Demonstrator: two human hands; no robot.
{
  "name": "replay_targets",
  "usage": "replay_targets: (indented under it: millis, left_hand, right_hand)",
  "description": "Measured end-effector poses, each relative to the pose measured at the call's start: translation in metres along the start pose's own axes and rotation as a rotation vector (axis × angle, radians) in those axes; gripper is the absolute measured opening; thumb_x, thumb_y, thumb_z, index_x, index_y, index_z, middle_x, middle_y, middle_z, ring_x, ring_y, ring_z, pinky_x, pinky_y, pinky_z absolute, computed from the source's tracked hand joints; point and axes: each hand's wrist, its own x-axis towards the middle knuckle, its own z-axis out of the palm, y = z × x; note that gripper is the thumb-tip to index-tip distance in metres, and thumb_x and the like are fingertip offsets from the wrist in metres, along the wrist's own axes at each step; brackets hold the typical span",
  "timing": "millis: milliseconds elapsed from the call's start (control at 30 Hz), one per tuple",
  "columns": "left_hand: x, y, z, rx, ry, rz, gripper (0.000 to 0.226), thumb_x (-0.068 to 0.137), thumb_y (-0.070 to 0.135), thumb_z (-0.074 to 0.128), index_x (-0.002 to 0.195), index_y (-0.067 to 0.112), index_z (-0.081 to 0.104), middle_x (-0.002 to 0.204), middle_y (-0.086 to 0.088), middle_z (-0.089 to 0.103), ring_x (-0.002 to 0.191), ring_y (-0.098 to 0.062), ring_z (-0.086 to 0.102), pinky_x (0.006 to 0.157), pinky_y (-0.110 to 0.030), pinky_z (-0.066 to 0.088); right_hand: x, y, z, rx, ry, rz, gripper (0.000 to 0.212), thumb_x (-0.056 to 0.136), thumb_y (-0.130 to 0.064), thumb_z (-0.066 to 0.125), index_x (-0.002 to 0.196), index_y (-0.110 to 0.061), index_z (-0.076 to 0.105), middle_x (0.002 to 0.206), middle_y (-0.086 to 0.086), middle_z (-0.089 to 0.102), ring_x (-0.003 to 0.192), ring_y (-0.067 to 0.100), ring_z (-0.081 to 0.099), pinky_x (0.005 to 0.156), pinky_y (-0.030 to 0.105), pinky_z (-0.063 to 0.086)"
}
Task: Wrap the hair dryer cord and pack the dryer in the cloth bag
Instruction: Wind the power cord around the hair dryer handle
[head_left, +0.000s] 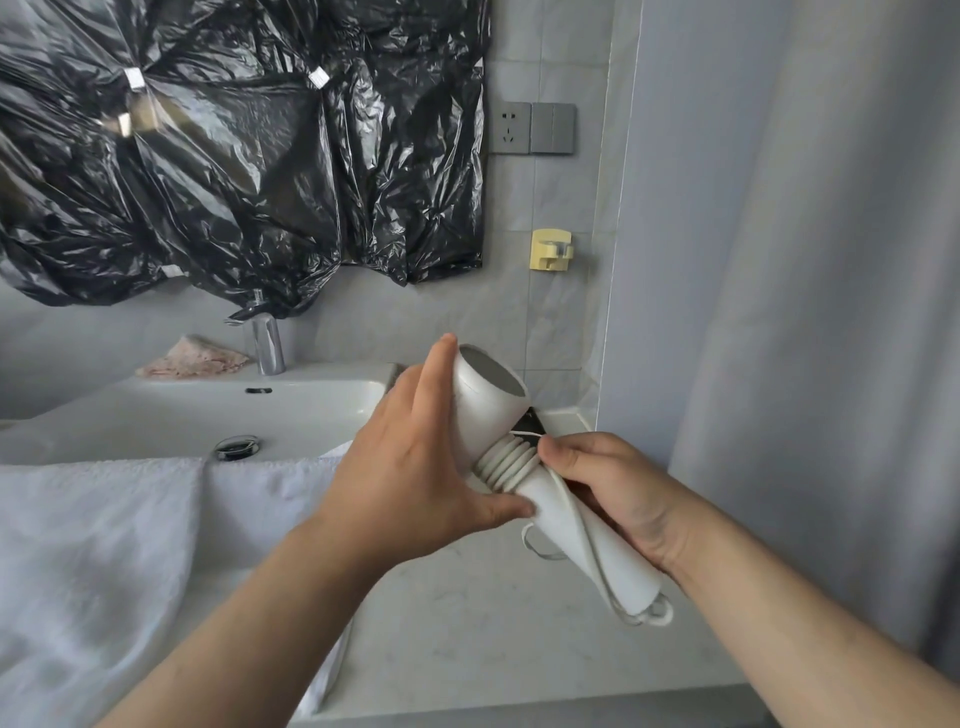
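Note:
A white hair dryer (485, 410) is held over the countertop, nozzle pointing up and away. Its white cord (506, 462) is coiled several turns round the top of the handle, and a strand runs down the handle to a loop (655, 613) at the bottom end. My left hand (415, 467) holds the dryer's barrel, fingers along its left side and thumb pressed on the handle below the coils. My right hand (618, 493) grips the handle from the right, pinching the cord against it. No cloth bag is in view.
A white sink (171, 415) with a chrome faucet (267, 343) lies at the left, a white towel (104, 545) draped over its front. The marble countertop (467, 623) is below the hands. A wall socket (511, 127), yellow hook (550, 249) and curtain (805, 312) are nearby.

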Motion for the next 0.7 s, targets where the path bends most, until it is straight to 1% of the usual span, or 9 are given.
replay_targets:
  millis: [67, 133, 300, 400, 433, 500, 567, 633, 700]
  left_hand:
    - [0.001, -0.002, 0.002, -0.016, 0.017, 0.053, 0.131, 0.052, 0.076, 0.067, 0.154, 0.013, 0.014, 0.139, -0.006, 0.045, 0.124, -0.015, 0.040, 0.099, -0.012, 0.023]
    - [0.002, -0.001, 0.002, -0.028, 0.012, 0.072, 0.126, 0.055, 0.073, 0.067, 0.154, 0.016, 0.014, 0.138, -0.002, 0.044, 0.123, -0.015, 0.041, 0.101, -0.015, 0.026]
    - [0.002, 0.002, 0.001, -0.023, -0.017, 0.105, 0.130, 0.055, 0.072, 0.072, 0.156, 0.023, 0.007, 0.139, 0.008, 0.038, 0.124, -0.011, 0.039, 0.100, -0.019, 0.028]
    - [-0.001, 0.008, 0.001, -0.212, -0.003, -0.076, 0.146, 0.041, 0.068, 0.086, 0.157, 0.025, 0.010, 0.136, 0.023, 0.030, 0.122, 0.004, 0.034, 0.100, -0.017, 0.029]
    - [-0.002, 0.009, 0.001, -0.306, 0.018, -0.143, 0.144, 0.035, 0.067, 0.087, 0.155, 0.032, 0.016, 0.136, 0.025, 0.031, 0.123, 0.007, 0.034, 0.100, -0.018, 0.032]
    - [-0.004, 0.007, 0.006, -0.462, 0.071, -0.149, 0.117, 0.030, 0.065, 0.091, 0.133, 0.058, 0.034, 0.128, 0.029, 0.050, 0.120, 0.005, 0.049, 0.094, -0.016, 0.042]
    - [-0.005, 0.005, 0.008, -0.554, 0.121, -0.144, 0.096, 0.032, 0.059, 0.090, 0.114, 0.067, 0.040, 0.115, 0.031, 0.058, 0.111, 0.006, 0.056, 0.085, -0.008, 0.043]
    - [-0.005, 0.004, 0.010, -0.622, 0.141, -0.151, 0.099, 0.032, 0.055, 0.091, 0.117, 0.060, 0.040, 0.115, 0.035, 0.057, 0.111, 0.007, 0.057, 0.084, -0.007, 0.043]
    - [-0.005, 0.005, 0.010, -0.686, 0.158, -0.174, 0.105, 0.032, 0.054, 0.092, 0.124, 0.049, 0.043, 0.116, 0.031, 0.060, 0.111, 0.002, 0.059, 0.084, -0.011, 0.047]
  right_hand:
    - [0.000, 0.002, -0.003, 0.013, 0.007, 0.009, 0.027, 0.079, -0.031, 0.063, 0.077, -0.007, 0.075, 0.065, 0.011, 0.068, 0.054, 0.018, 0.064, 0.054, 0.028, 0.054]
    - [-0.002, 0.002, -0.003, 0.014, -0.008, 0.012, 0.025, 0.077, -0.031, 0.063, 0.073, -0.010, 0.077, 0.064, 0.009, 0.069, 0.053, 0.016, 0.064, 0.055, 0.028, 0.054]
    - [-0.003, 0.004, -0.009, 0.016, -0.014, 0.036, 0.027, 0.074, -0.032, 0.064, 0.080, -0.008, 0.073, 0.064, 0.007, 0.069, 0.051, 0.015, 0.064, 0.049, 0.024, 0.052]
    - [-0.003, 0.000, -0.012, 0.025, -0.027, 0.026, 0.030, 0.077, -0.033, 0.062, 0.078, -0.004, 0.073, 0.065, 0.012, 0.067, 0.050, 0.019, 0.062, 0.047, 0.025, 0.050]
    - [-0.002, -0.002, -0.014, 0.023, -0.030, 0.018, 0.032, 0.078, -0.033, 0.062, 0.078, -0.003, 0.071, 0.065, 0.014, 0.066, 0.049, 0.020, 0.060, 0.046, 0.024, 0.049]
    - [0.001, -0.007, -0.017, -0.029, -0.026, 0.010, 0.036, 0.078, -0.037, 0.065, 0.080, -0.002, 0.071, 0.072, 0.018, 0.065, 0.054, 0.020, 0.060, 0.051, 0.025, 0.049]
    - [0.003, -0.009, -0.018, -0.045, -0.023, 0.009, 0.033, 0.076, -0.036, 0.066, 0.079, -0.004, 0.073, 0.073, 0.015, 0.066, 0.055, 0.017, 0.061, 0.053, 0.024, 0.049]
    - [0.003, -0.010, -0.017, -0.017, -0.033, 0.008, 0.025, 0.075, -0.031, 0.062, 0.071, -0.010, 0.075, 0.065, 0.007, 0.067, 0.051, 0.012, 0.061, 0.049, 0.020, 0.048]
    - [0.003, -0.012, -0.015, 0.016, -0.027, 0.020, 0.023, 0.076, -0.025, 0.060, 0.067, -0.012, 0.076, 0.059, 0.002, 0.068, 0.047, 0.008, 0.061, 0.046, 0.017, 0.048]
